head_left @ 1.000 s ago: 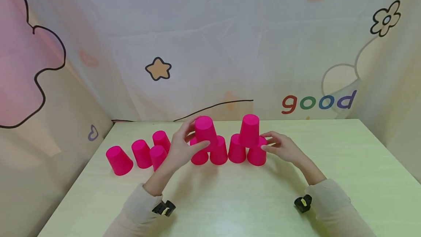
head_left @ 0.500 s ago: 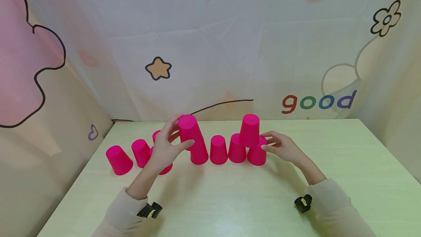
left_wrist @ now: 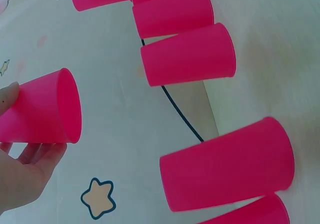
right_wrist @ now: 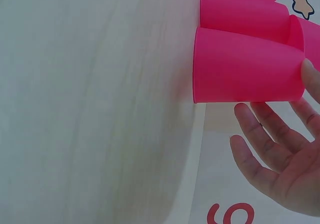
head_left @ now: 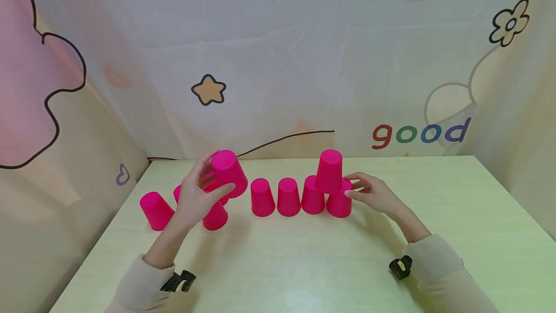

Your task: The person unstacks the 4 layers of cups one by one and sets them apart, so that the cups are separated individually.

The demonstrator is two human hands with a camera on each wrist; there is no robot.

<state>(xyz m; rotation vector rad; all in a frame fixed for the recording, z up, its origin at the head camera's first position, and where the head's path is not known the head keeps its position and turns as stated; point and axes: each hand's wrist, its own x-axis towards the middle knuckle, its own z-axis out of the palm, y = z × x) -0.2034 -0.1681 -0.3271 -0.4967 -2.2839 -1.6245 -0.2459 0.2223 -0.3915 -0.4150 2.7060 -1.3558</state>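
My left hand (head_left: 192,203) grips an upside-down pink cup (head_left: 230,176) in the air, thumb on its near side and fingers behind. In the left wrist view this cup (left_wrist: 37,109) is apart from the others, its open rim visible. My right hand (head_left: 372,194) rests beside the rightmost pink cup (head_left: 339,205), fingers loosely extended. The right wrist view shows its thumb at that cup's (right_wrist: 245,69) top edge and the other fingers spread beside it. Another pink cup (head_left: 329,172) sits on top of the two rightmost row cups.
Two more row cups, a middle one (head_left: 288,198) and a left one (head_left: 262,198), stand upside down with nothing on them. Further left are several pink cups, including a near one (head_left: 215,217) and an outer one (head_left: 155,210); my left hand partly hides some. A printed curtain (head_left: 269,62) backs the table (head_left: 295,264).
My left hand has carried its cup leftward, from above the two left row cups to above the loose cups on the left. The right hand and the stacked cup have stayed put.
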